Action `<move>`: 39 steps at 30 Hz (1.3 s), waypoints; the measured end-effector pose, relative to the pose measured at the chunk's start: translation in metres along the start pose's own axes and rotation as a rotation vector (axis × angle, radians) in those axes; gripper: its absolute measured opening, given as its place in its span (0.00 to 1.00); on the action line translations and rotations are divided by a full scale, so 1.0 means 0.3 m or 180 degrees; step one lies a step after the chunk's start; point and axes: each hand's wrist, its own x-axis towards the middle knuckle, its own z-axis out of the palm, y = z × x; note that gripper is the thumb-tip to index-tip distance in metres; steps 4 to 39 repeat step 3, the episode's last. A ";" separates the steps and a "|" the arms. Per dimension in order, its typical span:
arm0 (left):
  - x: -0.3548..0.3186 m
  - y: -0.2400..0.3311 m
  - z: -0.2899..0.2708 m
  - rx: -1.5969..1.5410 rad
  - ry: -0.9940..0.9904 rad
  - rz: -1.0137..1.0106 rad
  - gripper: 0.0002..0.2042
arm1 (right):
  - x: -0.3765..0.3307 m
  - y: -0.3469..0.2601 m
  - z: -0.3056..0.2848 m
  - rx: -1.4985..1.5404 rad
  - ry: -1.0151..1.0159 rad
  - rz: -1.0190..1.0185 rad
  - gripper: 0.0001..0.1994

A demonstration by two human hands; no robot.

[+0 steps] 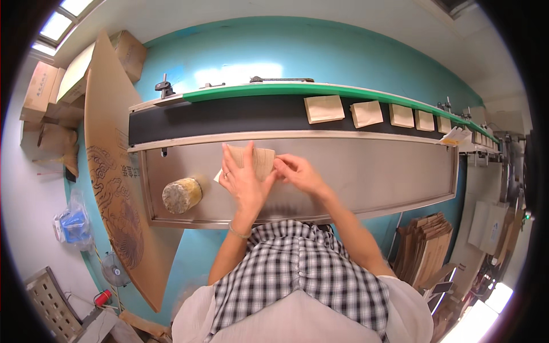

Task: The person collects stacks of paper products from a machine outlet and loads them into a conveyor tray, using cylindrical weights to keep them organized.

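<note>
We see left hand [243,180] and right hand [300,174] both gripping one bag stack [260,160] over steel desk [372,177]. One roll [182,195] lies left. Five bags [323,108] ride black belt [229,117].

- Paper bag [260,162] on steel table [372,171], between left hand [245,182] and right hand [300,174].
- Round block [182,195] at nine o'clock of the hands.
- Conveyor belt [229,114] at twelve o'clock, carrying bags [366,113].
</note>
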 end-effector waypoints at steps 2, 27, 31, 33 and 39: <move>0.009 -0.022 0.006 -0.0018 0.0071 -0.0081 0.43 | 0.027 -0.008 -0.108 -0.1263 0.1022 -0.1212 0.18; 0.011 -0.030 0.000 -0.0017 0.0059 -0.0073 0.43 | 0.022 0.003 -0.124 -0.1279 0.1028 -0.1194 0.18; 0.011 -0.030 0.000 -0.0017 0.0059 -0.0073 0.43 | 0.022 0.003 -0.124 -0.1279 0.1028 -0.1194 0.18; 0.011 -0.030 0.000 -0.0017 0.0059 -0.0073 0.43 | 0.022 0.003 -0.124 -0.1279 0.1028 -0.1194 0.18; 0.011 -0.030 0.000 -0.0017 0.0059 -0.0073 0.43 | 0.022 0.003 -0.124 -0.1279 0.1028 -0.1194 0.18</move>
